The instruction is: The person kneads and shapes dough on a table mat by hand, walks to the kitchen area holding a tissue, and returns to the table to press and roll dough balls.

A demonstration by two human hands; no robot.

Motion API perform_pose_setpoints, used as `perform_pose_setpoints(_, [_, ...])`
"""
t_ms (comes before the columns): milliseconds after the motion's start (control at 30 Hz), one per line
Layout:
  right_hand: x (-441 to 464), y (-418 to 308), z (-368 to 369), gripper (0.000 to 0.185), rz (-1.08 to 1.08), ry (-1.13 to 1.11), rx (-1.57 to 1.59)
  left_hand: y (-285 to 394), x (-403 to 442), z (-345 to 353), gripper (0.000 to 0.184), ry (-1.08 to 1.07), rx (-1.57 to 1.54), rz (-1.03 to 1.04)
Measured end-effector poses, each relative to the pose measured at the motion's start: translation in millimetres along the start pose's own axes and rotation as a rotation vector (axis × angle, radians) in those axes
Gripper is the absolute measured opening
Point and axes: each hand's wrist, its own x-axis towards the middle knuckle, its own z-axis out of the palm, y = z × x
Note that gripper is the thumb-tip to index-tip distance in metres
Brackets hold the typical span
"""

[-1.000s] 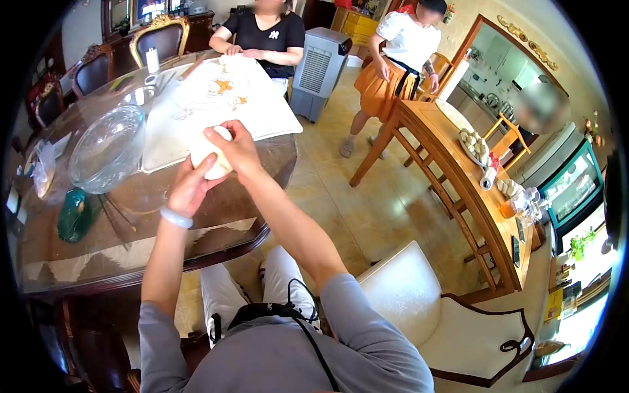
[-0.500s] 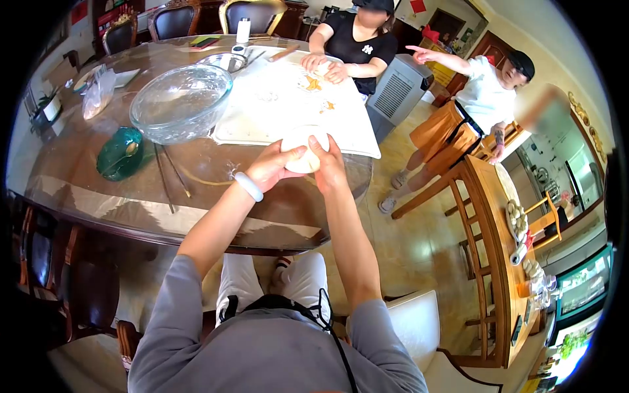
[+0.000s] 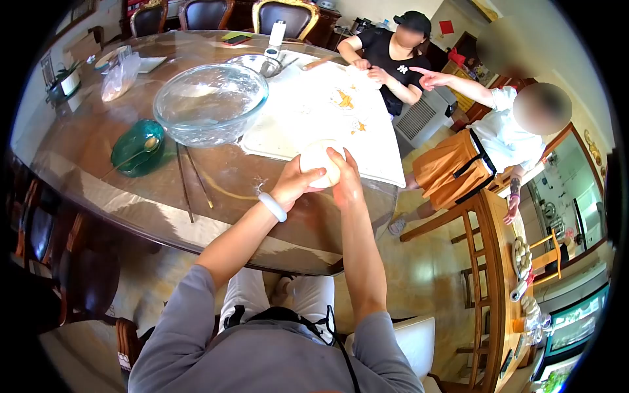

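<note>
My left hand (image 3: 295,182) and my right hand (image 3: 346,177) are closed around a round, pale lump of dough (image 3: 320,159), thumbs on its near side. The dough is held at the near edge of a white mat (image 3: 288,134) that carries orange patterns. A bracelet (image 3: 272,207) circles my left wrist. Left of the mat stands a large glass bowl (image 3: 209,105) with pale smears on its wall. Nearer me are a green glass bowl (image 3: 134,167) with a spoon (image 3: 151,143) and a pair of chopsticks (image 3: 198,180) on the table.
Across the mat, a person in black (image 3: 396,69) has both hands near its far edge. To the right, a person in a white shirt (image 3: 514,157) points toward them. A wooden side table (image 3: 495,262) bears a platter of pale pieces (image 3: 522,257). Chairs (image 3: 206,14) line the far side.
My view has swung, so the table appears shifted rightward. Both hands keep the dough, which looks slightly turned. The person in black has drawn their hands together; the person in white stands nearer.
</note>
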Motion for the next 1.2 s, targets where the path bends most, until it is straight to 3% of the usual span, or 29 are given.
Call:
perform_pose_setpoints(533, [22.4,20.7,10.9,0.044,0.038,0.020,0.036,8.7,2.2,-8.9,0.056,0.064,-0.038,-0.059])
perform_pose_setpoints(733, [16.2,20.5,29.0,0.046,-0.020,0.088,-0.046,4.8,7.6,-14.9,0.058,0.187,-0.074,-0.075])
perform_pose_setpoints(1200, [4.2,23.5,17.8,0.051,-0.034,0.077,-0.022,-0.1,4.3,-14.3,0.050,0.194,-0.035,-0.078])
